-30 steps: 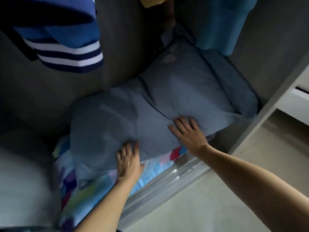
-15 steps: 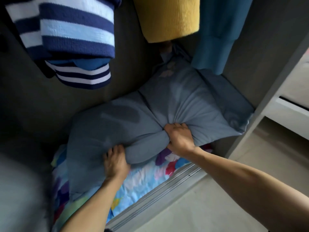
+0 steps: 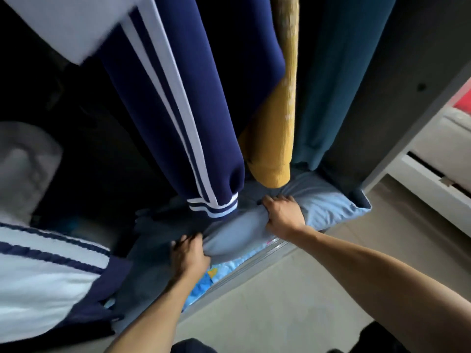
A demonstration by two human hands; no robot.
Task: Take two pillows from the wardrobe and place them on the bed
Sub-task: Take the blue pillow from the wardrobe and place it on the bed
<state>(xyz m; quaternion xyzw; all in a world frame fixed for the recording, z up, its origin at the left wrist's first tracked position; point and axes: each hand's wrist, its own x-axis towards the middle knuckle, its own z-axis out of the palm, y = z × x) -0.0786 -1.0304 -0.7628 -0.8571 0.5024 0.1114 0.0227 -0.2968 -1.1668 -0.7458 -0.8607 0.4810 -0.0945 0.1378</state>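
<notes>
**Both hands clamped on pillow at wardrobe floor**

Currently the left hand [image 3: 190, 253] is closed around a bunched fold of the grey-blue pillow [image 3: 328, 203], fingers curled over the fabric and thumb beneath. Right hand [image 3: 284, 215] is likewise closed, gripping a fold just to the right of the left hand; a bulge of pillow sits between the two. Pillow lies at the bottom of the wardrobe [image 3: 397, 103], its far corner extending right of the right hand. Under the hands, a patterned bright-blue quilt [image 3: 204, 281] shows at the wardrobe's front edge beside the metal door track [image 3: 257, 264]. Above the hands hang a navy sleeve with white stripes [image 3: 193, 123], a mustard knit garment [image 3: 272, 154] and a teal garment [image 3: 331, 98]. A second pillow cannot be made out.
</notes>
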